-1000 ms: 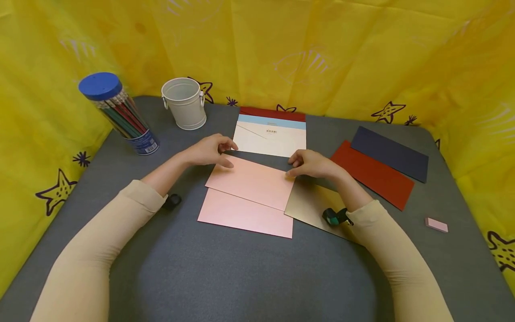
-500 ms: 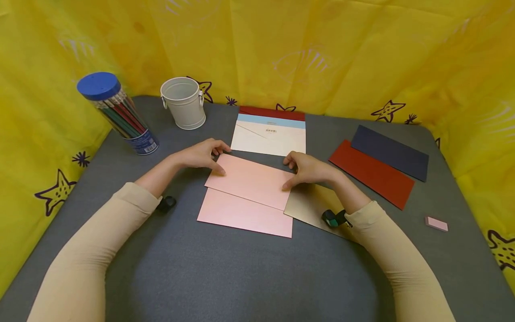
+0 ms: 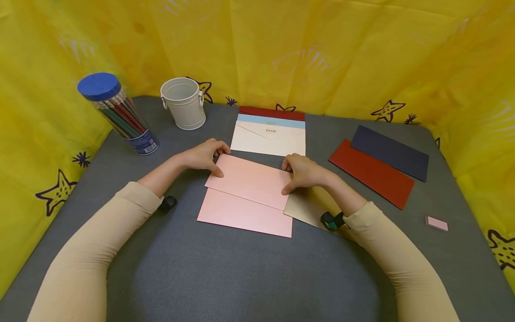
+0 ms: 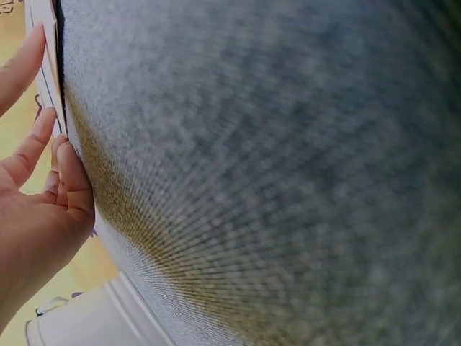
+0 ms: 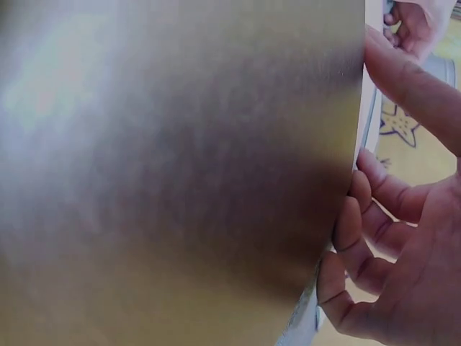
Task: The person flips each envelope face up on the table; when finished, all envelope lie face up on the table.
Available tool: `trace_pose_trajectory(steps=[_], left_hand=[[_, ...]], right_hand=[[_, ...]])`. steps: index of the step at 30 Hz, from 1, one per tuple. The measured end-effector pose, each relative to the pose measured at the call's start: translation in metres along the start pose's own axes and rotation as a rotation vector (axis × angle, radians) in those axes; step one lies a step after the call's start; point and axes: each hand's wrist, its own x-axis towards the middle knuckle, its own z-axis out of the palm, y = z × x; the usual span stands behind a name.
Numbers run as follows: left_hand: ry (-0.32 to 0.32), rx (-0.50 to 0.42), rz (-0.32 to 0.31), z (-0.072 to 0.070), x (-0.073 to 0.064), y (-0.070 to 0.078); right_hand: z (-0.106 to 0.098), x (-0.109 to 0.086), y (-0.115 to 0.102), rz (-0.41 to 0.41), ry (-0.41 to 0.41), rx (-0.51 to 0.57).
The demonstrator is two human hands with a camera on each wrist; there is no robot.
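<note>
Two plain pink envelopes lie overlapped at the table's middle, the upper pink envelope (image 3: 251, 182) covering part of the lower pink envelope (image 3: 245, 213). At the upper one's far left corner, my left hand (image 3: 201, 156) pinches it, thumb on top and fingers at the edge. My right hand (image 3: 305, 172) pinches its right end the same way, thumb on the face and curled fingers beyond the far edge. A gold envelope (image 3: 303, 208) sits partly under the right hand and wrist; its shiny face fills much of the right wrist view.
A white envelope (image 3: 267, 139) with light blue and dark red ones behind it lies at the back. Red (image 3: 370, 174) and navy envelopes (image 3: 390, 152) overlap at right, near a pink eraser (image 3: 436, 224). A white bucket (image 3: 186, 105) and a pencil tub (image 3: 120, 114) stand back left.
My left hand has shifted slightly left, its thumb coming to the upper pink envelope's left end. The right thumb has slid nearer me along the right end. The envelopes have hardly moved.
</note>
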Motion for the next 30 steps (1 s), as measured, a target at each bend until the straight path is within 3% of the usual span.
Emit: trace_pose_trajectory(steps=[10, 17, 23, 30], left_hand=[[0.014, 0.088, 0.016, 0.002, 0.003, 0.004], [0.033, 0.071, 0.0, 0.0, 0.001, 0.006], [0.004, -0.1, -0.026, -0.006, -0.004, 0.002], [-0.014, -0.314, -0.102, -0.017, -0.009, -0.006]], right_hand=[[0.001, 0.003, -0.008, 0.02, 0.001, -0.018], [0.002, 0.004, -0.009, 0.019, 0.019, 0.017], [0.002, 0.004, -0.011, 0.04, 0.047, 0.077], [0.0, 0.006, -0.011, 0.025, 0.133, 0.141]])
